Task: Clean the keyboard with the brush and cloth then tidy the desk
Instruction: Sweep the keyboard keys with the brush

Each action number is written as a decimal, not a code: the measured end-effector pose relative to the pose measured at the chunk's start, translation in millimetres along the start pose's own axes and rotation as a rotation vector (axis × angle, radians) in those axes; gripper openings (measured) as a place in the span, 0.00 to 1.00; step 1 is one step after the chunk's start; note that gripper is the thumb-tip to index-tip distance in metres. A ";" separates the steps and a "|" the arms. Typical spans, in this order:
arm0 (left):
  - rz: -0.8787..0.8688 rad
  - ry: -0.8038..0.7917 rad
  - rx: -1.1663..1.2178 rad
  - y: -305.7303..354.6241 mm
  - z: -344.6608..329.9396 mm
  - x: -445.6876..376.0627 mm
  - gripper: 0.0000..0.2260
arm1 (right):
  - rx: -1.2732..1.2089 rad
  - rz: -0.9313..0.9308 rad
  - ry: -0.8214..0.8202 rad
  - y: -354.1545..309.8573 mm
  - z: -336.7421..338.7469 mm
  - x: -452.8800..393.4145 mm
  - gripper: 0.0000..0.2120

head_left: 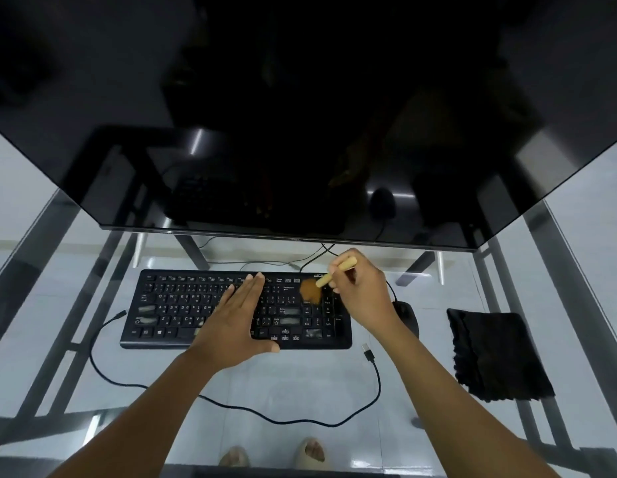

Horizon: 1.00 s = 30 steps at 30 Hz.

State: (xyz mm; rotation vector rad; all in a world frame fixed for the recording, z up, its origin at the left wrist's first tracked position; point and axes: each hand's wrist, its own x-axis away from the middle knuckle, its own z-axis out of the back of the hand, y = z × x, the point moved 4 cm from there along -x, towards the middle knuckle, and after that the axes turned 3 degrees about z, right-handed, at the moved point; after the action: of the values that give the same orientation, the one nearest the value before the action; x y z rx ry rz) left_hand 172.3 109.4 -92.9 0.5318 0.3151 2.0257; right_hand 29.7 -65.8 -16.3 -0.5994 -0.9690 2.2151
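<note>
Head view: brushing step going on. Right hand [360, 291] grips brush [322, 282], tan bristles on black keyboard [169, 305] number keys. Left hand [236, 320] flat, fingers straight, pressing keyboard middle. Next likely: sweep other keys, then get black cloth [500, 353], well right of right hand on glass table [300, 384].

1. keyboard [203, 312] is black with white key legends
2. brush [338, 270] has a tan handle and brownish bristles
3. cloth [500, 353] right of the keyboard is plain black
4. cable [231, 403] is black too
</note>
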 end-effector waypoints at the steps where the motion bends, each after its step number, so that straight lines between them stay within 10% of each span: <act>1: -0.010 -0.009 -0.008 1.4 2.4 2.0 0.56 | 0.014 -0.001 0.035 -1.7 -0.1 0.3 0.05; 4: -0.025 -0.037 -0.027 2.6 12.3 4.1 0.52 | -0.086 -0.112 0.195 -2.8 2.3 0.0 0.08; 8: -0.027 -0.016 -0.082 -14.2 27.6 8.5 0.51 | -0.180 -0.156 -0.085 -19.8 -32.7 2.8 0.03; 13: -0.003 0.047 -0.077 -45.3 43.9 19.1 0.50 | -0.011 -0.008 0.116 -38.8 -36.9 2.7 0.07; 16: 0.030 0.041 -0.021 -59.3 47.8 30.0 0.50 | 0.005 0.003 -0.097 -50.2 -62.9 8.5 0.05; 20: -0.012 0.037 -0.069 -74.9 41.3 33.7 0.52 | 0.025 0.002 0.085 -60.5 -59.8 8.7 0.06; 25: -0.030 0.008 -0.088 -91.2 34.7 40.4 0.53 | -0.004 -0.105 -0.190 -63.2 -85.8 23.3 0.04; 30: -0.063 0.000 -0.106 -93.8 36.9 42.5 0.52 | 0.026 -0.063 0.080 -67.6 -78.2 32.1 0.04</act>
State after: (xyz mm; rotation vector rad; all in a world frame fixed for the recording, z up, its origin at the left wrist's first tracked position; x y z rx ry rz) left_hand 243.7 192.2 -91.0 0.4503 0.2202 1.9688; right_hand 81.0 29.4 -18.0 -0.6319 -0.9051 2.1289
